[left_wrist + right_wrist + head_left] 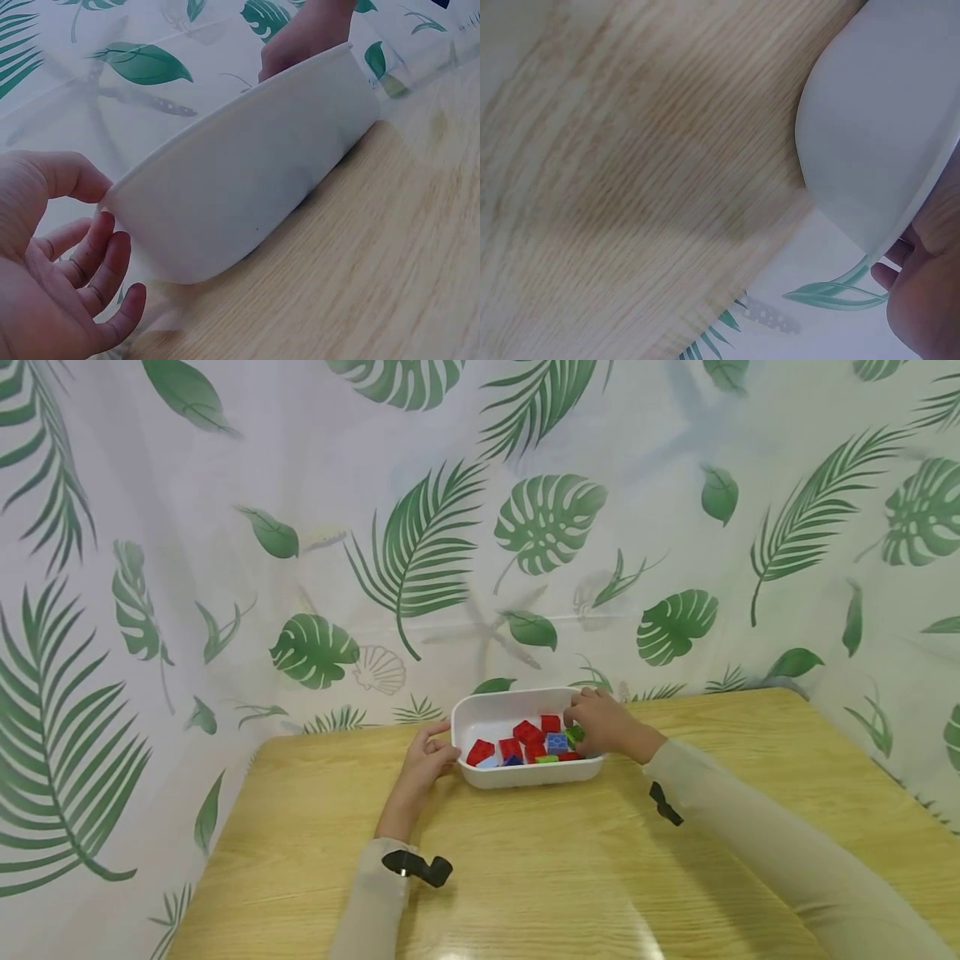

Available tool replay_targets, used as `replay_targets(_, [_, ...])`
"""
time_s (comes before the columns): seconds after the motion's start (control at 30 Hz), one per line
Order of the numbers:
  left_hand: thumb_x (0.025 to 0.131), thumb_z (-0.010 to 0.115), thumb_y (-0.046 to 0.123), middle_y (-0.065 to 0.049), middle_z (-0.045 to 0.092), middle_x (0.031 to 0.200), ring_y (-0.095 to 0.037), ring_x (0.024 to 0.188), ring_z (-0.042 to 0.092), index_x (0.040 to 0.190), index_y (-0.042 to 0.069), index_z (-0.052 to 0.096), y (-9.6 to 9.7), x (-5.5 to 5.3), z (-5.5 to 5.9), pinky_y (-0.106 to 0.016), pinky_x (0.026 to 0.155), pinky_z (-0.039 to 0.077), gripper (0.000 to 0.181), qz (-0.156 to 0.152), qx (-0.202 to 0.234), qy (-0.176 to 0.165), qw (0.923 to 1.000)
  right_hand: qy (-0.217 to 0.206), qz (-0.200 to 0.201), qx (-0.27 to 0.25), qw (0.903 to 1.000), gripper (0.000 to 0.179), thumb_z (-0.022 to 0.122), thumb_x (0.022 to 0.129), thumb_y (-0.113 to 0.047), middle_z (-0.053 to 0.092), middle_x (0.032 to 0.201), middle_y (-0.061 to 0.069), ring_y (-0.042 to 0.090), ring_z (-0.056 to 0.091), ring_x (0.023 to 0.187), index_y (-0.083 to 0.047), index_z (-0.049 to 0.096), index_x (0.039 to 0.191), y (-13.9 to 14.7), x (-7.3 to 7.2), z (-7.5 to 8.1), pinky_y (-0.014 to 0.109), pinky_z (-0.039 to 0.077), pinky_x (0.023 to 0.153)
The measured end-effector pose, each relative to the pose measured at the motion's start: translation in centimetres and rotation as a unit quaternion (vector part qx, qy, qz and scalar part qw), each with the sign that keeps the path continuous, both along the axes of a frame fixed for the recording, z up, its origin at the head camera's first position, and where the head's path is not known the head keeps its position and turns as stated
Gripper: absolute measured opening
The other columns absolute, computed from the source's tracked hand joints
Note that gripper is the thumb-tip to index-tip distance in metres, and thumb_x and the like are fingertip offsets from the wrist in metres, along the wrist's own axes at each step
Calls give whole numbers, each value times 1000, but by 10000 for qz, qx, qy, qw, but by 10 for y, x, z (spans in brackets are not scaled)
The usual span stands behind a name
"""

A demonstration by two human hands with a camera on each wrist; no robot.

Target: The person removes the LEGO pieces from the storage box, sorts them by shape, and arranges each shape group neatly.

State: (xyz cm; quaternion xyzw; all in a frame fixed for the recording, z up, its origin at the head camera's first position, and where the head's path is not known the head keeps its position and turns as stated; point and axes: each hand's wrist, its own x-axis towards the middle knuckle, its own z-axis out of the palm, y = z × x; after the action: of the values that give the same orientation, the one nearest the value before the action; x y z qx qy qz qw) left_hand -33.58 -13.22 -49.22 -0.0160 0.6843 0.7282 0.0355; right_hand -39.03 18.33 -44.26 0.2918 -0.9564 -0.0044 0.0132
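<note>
A white plastic bin point(495, 779) holds several toy building bricks, among them a red brick point(527, 732) and a blue brick point(557, 742). At its left end my left hand point(424, 766) grips the rim, the thumb at the edge and the other fingers bent against the outer wall in the left wrist view. My right hand point(606, 723) reaches over the right end into the bin, its curled fingers pinching a green brick point(575, 734). Part of that brick is hidden by the hand. In the right wrist view the bin wall point(885, 127) covers most of the fingers.
The bin stands near the back edge of a wooden table point(525, 852). Behind it hangs a pale curtain point(450, 527) printed with green leaves. A black wrist strap point(417, 867) sits on the left sleeve, and another black strap point(664, 804) on the right.
</note>
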Motion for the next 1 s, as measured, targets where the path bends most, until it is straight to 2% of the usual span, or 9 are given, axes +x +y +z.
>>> replay_targets(0.17, [89, 66, 3, 2, 60, 86, -10, 79, 58, 141, 8, 54, -2, 1, 4, -29, 79, 52, 54, -29, -118, -135, 9998, 45, 47, 40, 10000, 28, 85, 76, -24, 64, 100, 8, 30, 53, 100, -9, 74, 98, -1, 0, 0, 52, 42, 95])
replay_targets(0.37, [90, 67, 4, 0, 62, 92, -13, 81, 59, 143, 8, 53, -3, 0, 5, -30, 81, 53, 55, -168, 11, -288, 9994, 212, 177, 111, 9996, 30, 85, 76, -24, 65, 100, 9, 30, 54, 99, -10, 75, 101, 0, 0, -2, 52, 43, 96])
replay_targets(0.5, [90, 66, 2, -1, 61, 94, -13, 81, 58, 143, 8, 53, -3, 0, 5, -28, 78, 53, 55, -129, 76, -390, 9991, 331, 297, 18, 9990, 28, 85, 77, -23, 64, 98, 8, 30, 54, 98, -9, 74, 99, -1, 1, -2, 52, 44, 96])
replay_targets(0.77, [90, 64, -1, -2, 59, 94, -13, 78, 57, 143, 5, 52, 0, 1, 6, -27, 75, 52, 55, -76, 218, -412, 9989, 593, 330, -322, 9972, 30, 84, 75, -20, 65, 99, 10, 34, 55, 104, -7, 69, 99, 3, 1, 1, 56, 43, 102])
replay_targets(1.0, [91, 63, -1, -2, 58, 95, -12, 80, 57, 144, 5, 51, 1, 2, 6, -29, 78, 53, 55, -67, 178, -414, 9990, 816, 386, -747, 9931, 31, 84, 74, -20, 66, 97, 9, 31, 54, 99, -7, 67, 96, 7, 0, 8, 55, 44, 100])
